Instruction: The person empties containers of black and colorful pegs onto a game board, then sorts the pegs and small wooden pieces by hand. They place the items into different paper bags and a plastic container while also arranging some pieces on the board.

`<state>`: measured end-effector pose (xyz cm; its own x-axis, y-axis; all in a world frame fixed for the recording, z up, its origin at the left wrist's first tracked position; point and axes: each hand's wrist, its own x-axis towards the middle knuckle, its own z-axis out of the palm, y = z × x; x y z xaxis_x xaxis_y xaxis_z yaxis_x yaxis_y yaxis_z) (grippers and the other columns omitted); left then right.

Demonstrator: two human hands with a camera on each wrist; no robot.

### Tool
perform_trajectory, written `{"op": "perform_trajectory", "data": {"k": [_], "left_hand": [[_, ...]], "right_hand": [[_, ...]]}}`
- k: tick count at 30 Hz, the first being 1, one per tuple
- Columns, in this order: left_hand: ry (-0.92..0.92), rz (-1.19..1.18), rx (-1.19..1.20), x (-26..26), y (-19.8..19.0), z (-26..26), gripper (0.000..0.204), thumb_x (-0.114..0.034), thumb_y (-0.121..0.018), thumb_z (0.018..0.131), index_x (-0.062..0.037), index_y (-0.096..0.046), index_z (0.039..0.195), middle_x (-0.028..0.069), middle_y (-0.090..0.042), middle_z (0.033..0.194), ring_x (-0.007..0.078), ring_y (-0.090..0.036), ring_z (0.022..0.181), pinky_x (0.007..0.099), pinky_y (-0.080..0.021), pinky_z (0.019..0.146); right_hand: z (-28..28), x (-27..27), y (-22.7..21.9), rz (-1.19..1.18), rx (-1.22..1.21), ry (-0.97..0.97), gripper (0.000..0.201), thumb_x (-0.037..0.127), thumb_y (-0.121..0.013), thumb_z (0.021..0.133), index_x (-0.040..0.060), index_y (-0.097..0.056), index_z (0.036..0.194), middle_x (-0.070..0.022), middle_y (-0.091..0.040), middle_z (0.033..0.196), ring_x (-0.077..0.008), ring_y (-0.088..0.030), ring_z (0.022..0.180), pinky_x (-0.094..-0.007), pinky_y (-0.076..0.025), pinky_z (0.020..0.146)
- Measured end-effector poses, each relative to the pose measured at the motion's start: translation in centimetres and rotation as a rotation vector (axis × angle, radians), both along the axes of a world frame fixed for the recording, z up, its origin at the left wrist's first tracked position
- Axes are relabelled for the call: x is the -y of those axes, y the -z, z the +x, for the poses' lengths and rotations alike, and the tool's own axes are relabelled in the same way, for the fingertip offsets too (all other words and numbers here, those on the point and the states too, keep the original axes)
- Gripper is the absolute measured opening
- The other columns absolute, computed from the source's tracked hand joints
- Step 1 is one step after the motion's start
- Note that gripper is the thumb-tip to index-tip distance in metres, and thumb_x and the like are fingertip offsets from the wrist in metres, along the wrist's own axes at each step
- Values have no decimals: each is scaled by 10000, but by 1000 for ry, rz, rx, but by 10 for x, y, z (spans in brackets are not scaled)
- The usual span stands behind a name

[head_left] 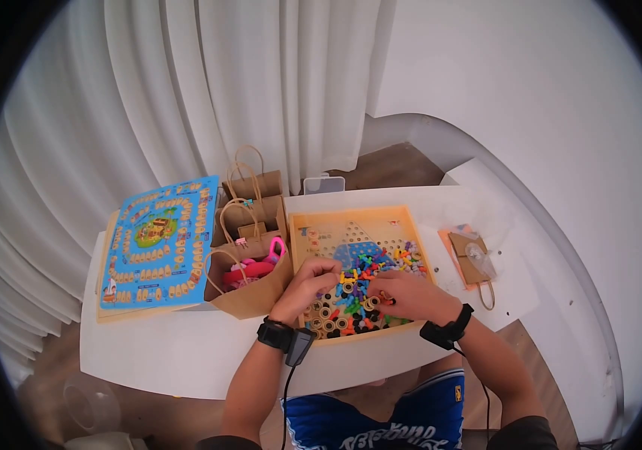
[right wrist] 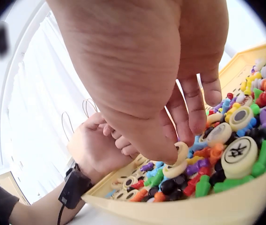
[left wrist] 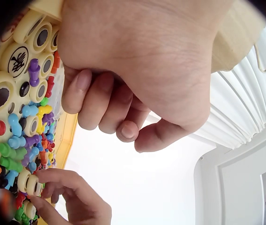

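Note:
A shallow wooden box holds round cream Chinese chess pieces and several colors of small plastic pegs. My right hand is over the near right part of the box. Its thumb and index finger pinch a cream Chinese chess piece just above the pile. Over the left side of the box is my left hand, fingers curled in. In the left wrist view its thumb tip lies close to the index fingertip, with nothing showing between them.
Brown paper bags stand left of the box, the nearest with pink and red things inside. Further left lies a blue board game sheet. A small brown paper bag is right of the box on the white table.

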<state>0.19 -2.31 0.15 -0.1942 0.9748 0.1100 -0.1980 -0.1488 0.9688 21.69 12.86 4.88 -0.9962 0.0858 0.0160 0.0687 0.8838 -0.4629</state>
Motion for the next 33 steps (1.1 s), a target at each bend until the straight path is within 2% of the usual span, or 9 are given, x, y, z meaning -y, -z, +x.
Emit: {"op": "perform_trajectory", "data": {"k": [2, 4, 7, 13, 19, 21, 25, 31, 33], "left_hand": [[16, 20, -15, 0, 1, 0, 249, -116, -577, 880, -79, -420, 690, -73, -324, 646, 38, -309, 600, 264, -207, 557], [-11, -18, -20, 1, -1, 0, 240, -151, -601, 861, -74, -458, 684, -54, -397, 635, 47, -366, 598, 242, -285, 571], [7, 15, -37, -1, 3, -1, 243, -101, -572, 880, -73, -419, 693, -69, -331, 644, 37, -309, 596, 262, -211, 556], [-19, 0, -33, 0, 2, 1, 252, -105, -573, 884, -75, -416, 690, -68, -340, 644, 37, -322, 600, 258, -226, 560], [-13, 12, -31, 0, 3, 1, 263, -105, -572, 889, -79, -408, 686, -70, -333, 641, 39, -315, 597, 262, -219, 559], [-10, 12, -33, 0, 2, 1, 264, -107, -572, 889, -80, -407, 685, -70, -331, 639, 39, -313, 596, 263, -218, 559], [1, 23, -44, 0, 2, 0, 269, -109, -571, 891, -82, -406, 680, -71, -326, 636, 39, -309, 595, 264, -217, 558], [-3, 18, -60, 0, 2, 0, 268, -104, -566, 879, -83, -394, 675, -69, -322, 635, 41, -307, 594, 266, -219, 558], [-4, 16, -57, 0, 1, 0, 266, -103, -564, 875, -83, -392, 674, -67, -322, 634, 43, -308, 592, 266, -220, 558]], "right_hand": [[1, 3, 1, -26, 18, 5, 272, 134, -742, 856, 55, -660, 1103, -120, -654, 1015, -320, -673, 933, -431, -554, 821], [-1, 8, -1, -52, 30, 7, 289, 127, -743, 857, 59, -658, 1124, -123, -650, 1040, -323, -674, 935, -433, -556, 827], [-4, 15, -3, -34, 101, 10, 338, 131, -746, 868, 66, -657, 1187, -126, -657, 1098, -344, -668, 1037, -440, -553, 895], [-7, 14, 6, 20, 35, -43, 285, 91, -729, 864, 65, -683, 1144, -133, -662, 1116, -345, -665, 1063, -449, -545, 916], [-5, 2, -4, -70, 25, 60, 227, 59, -722, 862, 43, -696, 1086, -140, -687, 991, -337, -694, 943, -424, -566, 819], [-6, -2, -2, -83, -88, 45, 213, 47, -742, 862, 33, -681, 1066, -106, -677, 947, -273, -697, 813, -368, -562, 754], [-7, 4, -10, -233, -21, 45, 166, 39, -733, 854, 25, -700, 1016, -133, -699, 962, -317, -705, 872, -404, -568, 769], [-4, -9, 5, -121, -84, -9, 152, 50, -739, 896, 24, -725, 1045, -100, -722, 953, -241, -714, 846, -359, -558, 754], [-2, -21, -3, -222, -215, 137, 126, 60, -721, 927, 20, -736, 1045, -95, -737, 913, -223, -710, 827, -349, -553, 754]]}}
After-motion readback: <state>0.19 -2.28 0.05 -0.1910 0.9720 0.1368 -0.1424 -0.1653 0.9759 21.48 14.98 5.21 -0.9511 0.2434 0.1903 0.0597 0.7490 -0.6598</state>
